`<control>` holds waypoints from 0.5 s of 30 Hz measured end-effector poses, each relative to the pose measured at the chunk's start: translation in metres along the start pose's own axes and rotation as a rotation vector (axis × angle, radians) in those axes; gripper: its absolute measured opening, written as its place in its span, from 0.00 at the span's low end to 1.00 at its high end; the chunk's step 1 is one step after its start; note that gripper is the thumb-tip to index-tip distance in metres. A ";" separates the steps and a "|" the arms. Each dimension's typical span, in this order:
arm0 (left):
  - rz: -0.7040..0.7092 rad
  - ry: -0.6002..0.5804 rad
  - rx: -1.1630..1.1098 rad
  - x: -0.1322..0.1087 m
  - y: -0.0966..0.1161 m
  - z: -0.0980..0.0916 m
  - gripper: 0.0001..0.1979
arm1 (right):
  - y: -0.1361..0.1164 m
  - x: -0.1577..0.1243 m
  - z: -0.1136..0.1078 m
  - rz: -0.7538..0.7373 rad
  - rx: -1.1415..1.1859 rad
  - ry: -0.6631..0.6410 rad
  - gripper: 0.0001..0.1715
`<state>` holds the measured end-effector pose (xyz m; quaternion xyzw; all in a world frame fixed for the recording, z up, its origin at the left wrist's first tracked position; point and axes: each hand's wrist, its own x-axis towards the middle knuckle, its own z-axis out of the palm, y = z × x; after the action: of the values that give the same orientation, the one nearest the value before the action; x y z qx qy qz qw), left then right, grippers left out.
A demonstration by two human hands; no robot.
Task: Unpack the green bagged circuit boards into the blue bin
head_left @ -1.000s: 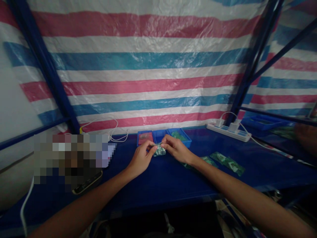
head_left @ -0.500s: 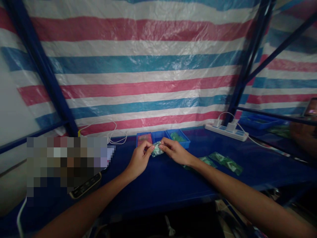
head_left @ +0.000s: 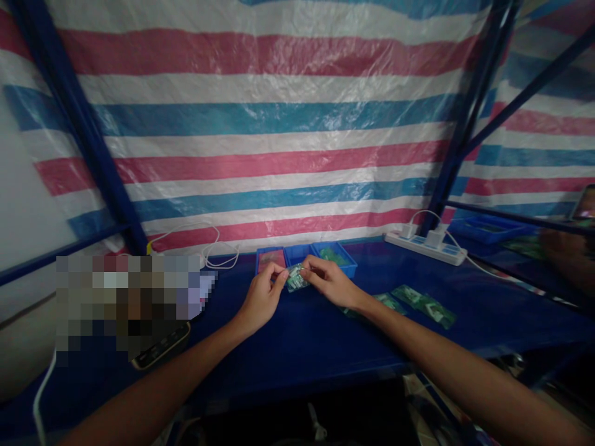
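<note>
Between my two hands is a small clear-and-green plastic packet (head_left: 296, 280) with pale pieces inside. My left hand (head_left: 264, 294) pinches its left edge between thumb and forefinger. At its upper right edge, my right hand (head_left: 329, 282) pinches it the same way. Just behind the hands stands a blue divided tray (head_left: 349, 270); its left section holds something reddish, its right one green pieces. Right of my right hand, similar green packets (head_left: 425, 305) lie on the blue table (head_left: 279, 359); one is partly covered by my forearm.
A white power strip (head_left: 425, 248) with plugs sits at the back right. A loose white cable (head_left: 220, 254) curls at the back left. At left is a dark device (head_left: 162, 347) beside a blurred-out area. Blue frame posts (head_left: 83, 124) stand before a striped sheet (head_left: 279, 118).
The packet's face has tilted slightly between my fingers, and more of its lower part shows. Both hands keep their pinch in nearly the same place.
</note>
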<state>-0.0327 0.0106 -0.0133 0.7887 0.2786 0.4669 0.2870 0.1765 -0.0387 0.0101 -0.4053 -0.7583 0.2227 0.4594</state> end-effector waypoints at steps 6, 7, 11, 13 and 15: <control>0.005 -0.023 0.021 0.000 0.002 -0.002 0.13 | 0.001 0.000 0.001 -0.004 0.001 0.013 0.18; 0.000 -0.030 0.024 0.000 0.003 -0.002 0.13 | 0.001 0.000 0.001 -0.005 0.001 0.015 0.18; 0.000 -0.071 0.028 -0.001 0.006 -0.001 0.11 | 0.001 0.001 0.001 -0.007 0.010 0.021 0.18; 0.002 -0.084 0.023 -0.002 0.006 0.000 0.11 | 0.001 0.002 0.001 -0.007 0.017 0.020 0.18; -0.005 -0.071 0.014 -0.002 0.005 0.000 0.12 | 0.001 0.002 0.000 0.001 0.025 0.011 0.17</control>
<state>-0.0326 0.0059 -0.0106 0.8062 0.2734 0.4357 0.2922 0.1765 -0.0366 0.0097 -0.4012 -0.7526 0.2304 0.4685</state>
